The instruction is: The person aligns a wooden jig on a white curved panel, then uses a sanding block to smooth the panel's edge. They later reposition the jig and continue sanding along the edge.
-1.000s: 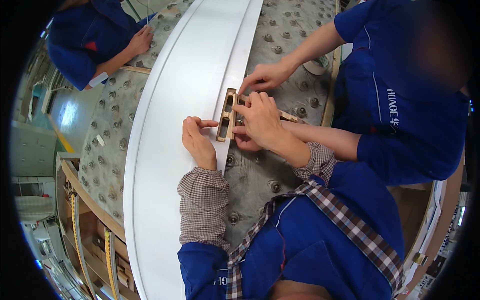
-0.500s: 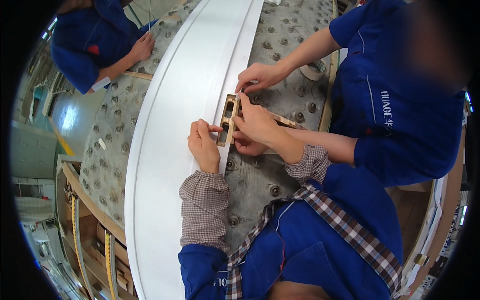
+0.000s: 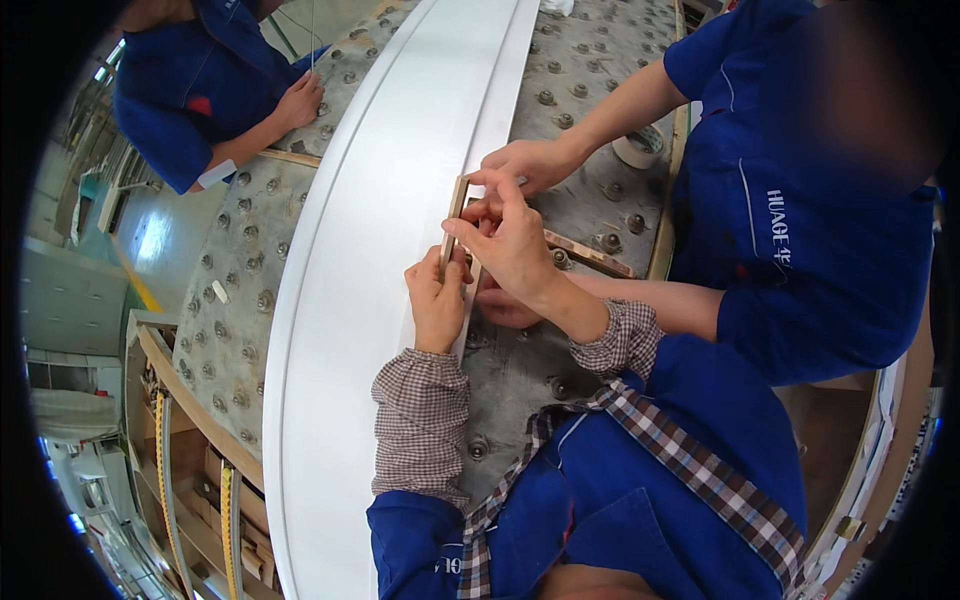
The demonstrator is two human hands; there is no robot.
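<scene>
The slotted wooden template point(image 3: 454, 222) stands tipped up at the right edge of a long white panel point(image 3: 345, 260). The fingers of my left hand point(image 3: 437, 308) pinch its near end. My right hand point(image 3: 518, 248) grips it farther along, thumb on its side and forefinger stretched toward the far end. Its slots are mostly turned from view. Just beyond, a co-worker's hand point(image 3: 537, 163) rests at the panel edge, fingers partly behind mine. That person's other hand point(image 3: 508, 305) lies low beside the panel, partly covered by my right wrist.
A wooden strip point(image 3: 590, 253) runs rightward from the work on the grey table point(image 3: 570, 90), which is studded with ball rollers. A tape roll point(image 3: 638, 147) lies near the co-worker. Another person's hand point(image 3: 299, 100) rests at the far left. A wooden rack point(image 3: 190, 400) stands left.
The wooden template, flat with its slots showing before, is now tilted up on edge. My left hand has moved right onto its near end, and my right thumb now presses its side.
</scene>
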